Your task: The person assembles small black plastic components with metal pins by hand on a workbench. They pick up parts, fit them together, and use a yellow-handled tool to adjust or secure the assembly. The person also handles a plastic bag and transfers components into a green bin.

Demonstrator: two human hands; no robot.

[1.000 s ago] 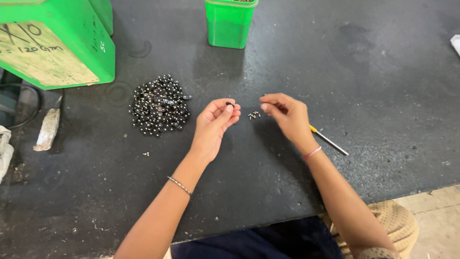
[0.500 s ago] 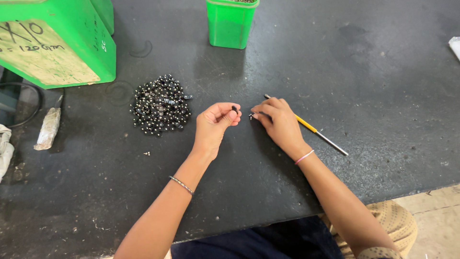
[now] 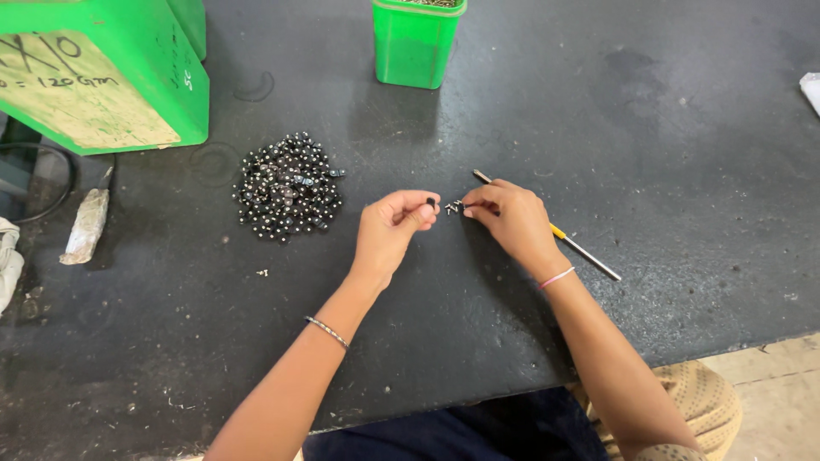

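I look down on a dark, scuffed table (image 3: 683, 154), its near edge giving way to pale floor at lower right. A big green box (image 3: 111, 77) sits at the far left, a smaller green tub (image 3: 418, 43) at the top centre. The pile of dark beads (image 3: 289, 185) lies left of my hands, seemingly large and unsorted, so I judge most work remains. My left hand (image 3: 389, 235) pinches one bead (image 3: 430, 201) in narrow fingertips. My right hand (image 3: 512, 218) pinches tiny metal bits (image 3: 453, 207), with a thin yellow-handled tool (image 3: 581, 250) beneath it.
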